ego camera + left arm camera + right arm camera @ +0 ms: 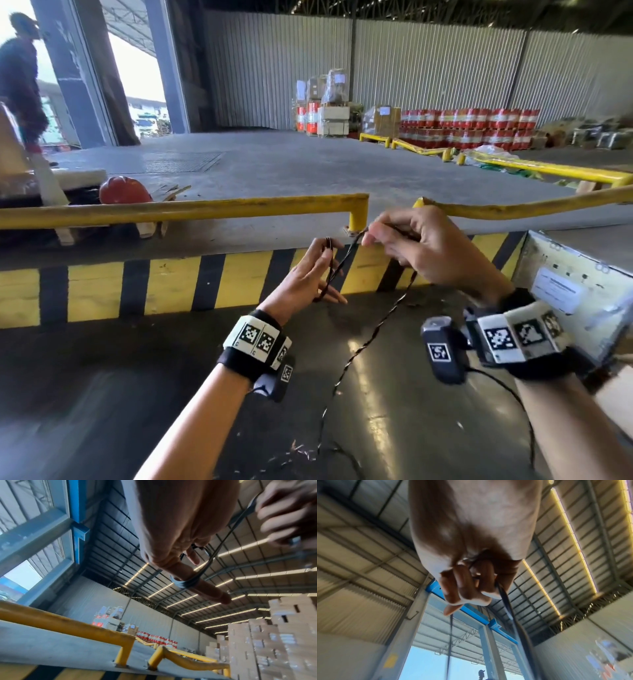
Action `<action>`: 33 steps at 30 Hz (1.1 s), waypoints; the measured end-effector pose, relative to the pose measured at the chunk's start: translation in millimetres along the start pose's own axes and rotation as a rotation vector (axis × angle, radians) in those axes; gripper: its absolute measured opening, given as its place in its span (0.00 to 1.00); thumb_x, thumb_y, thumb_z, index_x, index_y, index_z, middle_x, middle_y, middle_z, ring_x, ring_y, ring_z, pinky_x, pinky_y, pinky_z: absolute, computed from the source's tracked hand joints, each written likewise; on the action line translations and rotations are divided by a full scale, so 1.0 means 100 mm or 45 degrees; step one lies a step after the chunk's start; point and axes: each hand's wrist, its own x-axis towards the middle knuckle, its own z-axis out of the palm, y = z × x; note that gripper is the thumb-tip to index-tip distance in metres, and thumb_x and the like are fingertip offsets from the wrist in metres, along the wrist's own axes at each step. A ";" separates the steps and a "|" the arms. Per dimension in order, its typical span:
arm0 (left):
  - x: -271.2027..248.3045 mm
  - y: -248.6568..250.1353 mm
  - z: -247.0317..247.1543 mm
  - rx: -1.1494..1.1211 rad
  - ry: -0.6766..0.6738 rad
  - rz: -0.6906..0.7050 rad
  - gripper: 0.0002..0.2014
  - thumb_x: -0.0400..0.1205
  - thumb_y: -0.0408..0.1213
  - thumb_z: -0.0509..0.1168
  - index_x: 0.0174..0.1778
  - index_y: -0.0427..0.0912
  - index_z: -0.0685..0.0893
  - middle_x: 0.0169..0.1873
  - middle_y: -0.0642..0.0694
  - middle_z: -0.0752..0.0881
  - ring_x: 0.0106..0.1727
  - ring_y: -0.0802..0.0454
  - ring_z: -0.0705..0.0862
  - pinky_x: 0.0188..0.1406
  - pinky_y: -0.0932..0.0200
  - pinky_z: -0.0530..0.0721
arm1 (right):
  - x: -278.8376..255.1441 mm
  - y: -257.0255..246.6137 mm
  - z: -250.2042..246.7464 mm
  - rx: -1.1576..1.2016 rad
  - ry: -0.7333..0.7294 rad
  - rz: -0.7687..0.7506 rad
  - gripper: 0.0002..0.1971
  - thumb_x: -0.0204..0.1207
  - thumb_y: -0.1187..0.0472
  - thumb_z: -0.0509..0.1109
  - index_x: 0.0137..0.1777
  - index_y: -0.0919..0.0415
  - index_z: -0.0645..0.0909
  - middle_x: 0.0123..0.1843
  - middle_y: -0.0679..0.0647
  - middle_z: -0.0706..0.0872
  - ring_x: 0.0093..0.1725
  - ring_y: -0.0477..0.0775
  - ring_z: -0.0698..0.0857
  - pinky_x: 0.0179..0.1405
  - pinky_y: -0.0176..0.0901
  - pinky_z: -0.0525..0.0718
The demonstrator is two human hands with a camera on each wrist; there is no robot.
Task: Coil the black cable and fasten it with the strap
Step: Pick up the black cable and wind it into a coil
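The thin black cable (378,327) hangs from my hands to the floor. Its loops are wound across two spread fingers of my left hand (315,274), from the upper finger down to the lower one. In the left wrist view the loops (187,582) circle one outstretched finger of the left hand (173,540), and the other fingers fold inward near a short piece of cable. My right hand (368,236) pinches the cable just right of the coil, and its fingers (471,588) are curled on the strand (506,601). No strap shows in any view.
A yellow guard rail (205,209) and the yellow-and-black striped dock edge (171,287) run just beyond my hands. A metal box (565,284) stands at my right. A red helmet (125,190) lies behind the rail. A person (20,78) stands far left, and red drums (469,126) line the back wall.
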 end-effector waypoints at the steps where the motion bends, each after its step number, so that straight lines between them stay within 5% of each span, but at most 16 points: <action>1: -0.05 0.03 0.06 -0.047 -0.042 0.004 0.15 0.92 0.49 0.48 0.71 0.50 0.70 0.56 0.29 0.80 0.40 0.27 0.89 0.42 0.47 0.88 | 0.10 -0.01 -0.09 -0.088 0.007 -0.028 0.11 0.88 0.59 0.66 0.46 0.56 0.88 0.25 0.47 0.76 0.25 0.49 0.72 0.27 0.46 0.71; 8: -0.27 0.26 0.34 -0.271 -0.199 0.087 0.18 0.93 0.48 0.42 0.75 0.48 0.66 0.60 0.25 0.79 0.38 0.33 0.90 0.45 0.43 0.87 | 0.63 0.32 -0.20 -0.214 0.055 -0.043 0.10 0.88 0.60 0.69 0.47 0.61 0.87 0.24 0.37 0.81 0.25 0.36 0.76 0.30 0.26 0.73; 12: -0.31 0.26 0.36 -0.476 -0.235 0.044 0.20 0.92 0.52 0.44 0.76 0.50 0.66 0.57 0.32 0.82 0.40 0.35 0.89 0.54 0.35 0.83 | 0.62 0.87 0.00 -0.015 0.058 0.140 0.11 0.86 0.56 0.70 0.49 0.63 0.87 0.26 0.41 0.83 0.25 0.37 0.75 0.28 0.33 0.75; 15: -0.31 0.30 0.36 -0.527 -0.209 0.047 0.19 0.91 0.52 0.47 0.76 0.53 0.69 0.59 0.36 0.86 0.41 0.35 0.88 0.55 0.31 0.81 | 0.37 1.19 0.38 0.208 0.060 0.323 0.26 0.78 0.40 0.73 0.57 0.65 0.87 0.27 0.40 0.86 0.23 0.37 0.77 0.26 0.34 0.75; 17: -0.28 0.34 0.33 -0.468 -0.139 0.085 0.20 0.90 0.52 0.47 0.75 0.51 0.69 0.58 0.38 0.86 0.43 0.34 0.87 0.52 0.33 0.83 | 0.11 1.29 0.66 0.391 0.035 0.388 0.25 0.77 0.42 0.73 0.57 0.66 0.86 0.26 0.41 0.86 0.23 0.37 0.79 0.26 0.35 0.76; 19: -0.20 0.35 0.26 -0.392 -0.073 0.123 0.19 0.91 0.52 0.46 0.75 0.51 0.67 0.58 0.38 0.85 0.46 0.30 0.87 0.49 0.35 0.85 | -0.18 1.26 0.91 0.487 -0.009 0.376 0.12 0.87 0.54 0.67 0.51 0.61 0.88 0.28 0.45 0.85 0.25 0.41 0.77 0.26 0.38 0.74; 22: -0.05 0.32 0.10 -0.312 0.058 0.107 0.18 0.92 0.52 0.44 0.75 0.54 0.66 0.61 0.39 0.85 0.46 0.30 0.91 0.54 0.37 0.88 | -0.54 1.13 1.15 0.437 -0.090 0.376 0.22 0.89 0.48 0.62 0.48 0.65 0.89 0.31 0.57 0.78 0.25 0.45 0.73 0.26 0.37 0.70; 24: 0.07 0.26 -0.01 -0.270 0.114 0.084 0.17 0.92 0.52 0.44 0.75 0.53 0.66 0.61 0.35 0.84 0.42 0.34 0.92 0.50 0.43 0.91 | -0.68 0.96 1.19 0.388 -0.134 0.357 0.23 0.88 0.46 0.61 0.47 0.64 0.89 0.30 0.50 0.79 0.24 0.45 0.73 0.25 0.35 0.71; 27: 0.21 0.12 -0.12 -0.168 0.165 0.046 0.17 0.92 0.52 0.45 0.73 0.52 0.67 0.59 0.30 0.80 0.36 0.38 0.93 0.43 0.48 0.93 | -0.77 0.65 0.96 0.297 -0.170 0.321 0.22 0.88 0.49 0.64 0.44 0.66 0.87 0.25 0.43 0.79 0.24 0.42 0.74 0.26 0.34 0.73; 33: 0.09 -0.02 0.11 -0.046 0.010 -0.058 0.16 0.92 0.51 0.45 0.71 0.51 0.68 0.62 0.24 0.79 0.34 0.36 0.91 0.45 0.40 0.90 | -0.53 0.08 0.13 0.042 -0.190 0.195 0.12 0.87 0.55 0.68 0.44 0.60 0.87 0.27 0.48 0.82 0.26 0.43 0.79 0.29 0.32 0.77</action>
